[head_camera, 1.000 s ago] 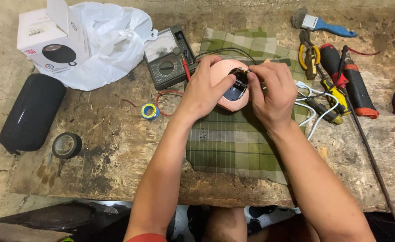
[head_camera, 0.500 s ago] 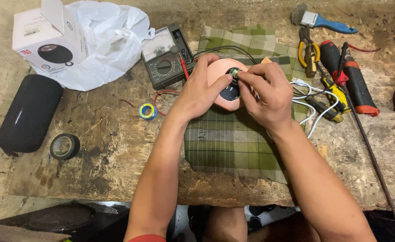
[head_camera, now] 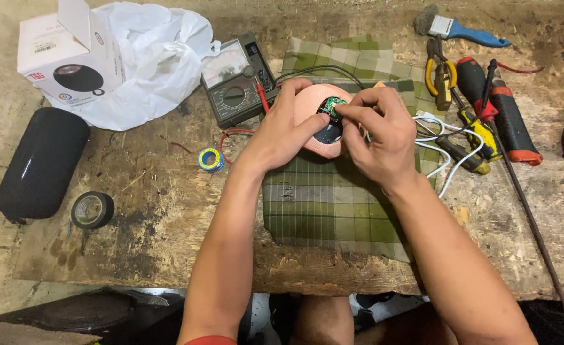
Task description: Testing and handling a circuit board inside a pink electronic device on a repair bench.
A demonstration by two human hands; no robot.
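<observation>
Holding the pink shell (head_camera: 307, 118) in curled left hand (head_camera: 281, 131) fingers, the right hand (head_camera: 381, 137) pinches its green board (head_camera: 334, 105).

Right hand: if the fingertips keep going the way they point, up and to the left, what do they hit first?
The right hand already pinches at the small green circuit board in the pink round casing. Past that lies the left hand, then probably the analog multimeter; depth is unclear.
</observation>
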